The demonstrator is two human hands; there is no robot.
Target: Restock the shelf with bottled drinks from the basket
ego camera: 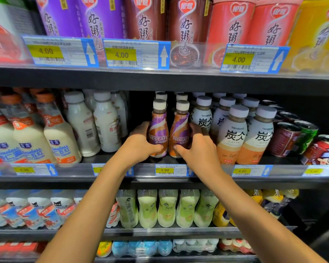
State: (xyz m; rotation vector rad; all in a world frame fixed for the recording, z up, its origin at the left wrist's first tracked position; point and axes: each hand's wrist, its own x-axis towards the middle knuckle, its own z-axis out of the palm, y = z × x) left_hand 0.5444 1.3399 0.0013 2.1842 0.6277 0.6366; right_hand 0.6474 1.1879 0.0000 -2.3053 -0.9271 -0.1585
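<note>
Two purple-and-brown Nescafe bottles with white caps stand side by side at the front of the middle shelf [122, 160]. My left hand [141, 144] wraps the left Nescafe bottle [158, 128] from its left side. My right hand [197, 147] wraps the right Nescafe bottle [180, 130] from its right side. Both bottles are upright and rest on the shelf. More Nescafe bottles stand behind them. The basket is out of view.
White Tanbing latte bottles [232, 133] stand right of the Nescafe bottles, cans [291, 139] beyond them. Milky white bottles [106, 124] stand to the left, with a dark gap [139, 109] between. Porridge cans fill the shelf above, green bottles [167, 207] the shelf below.
</note>
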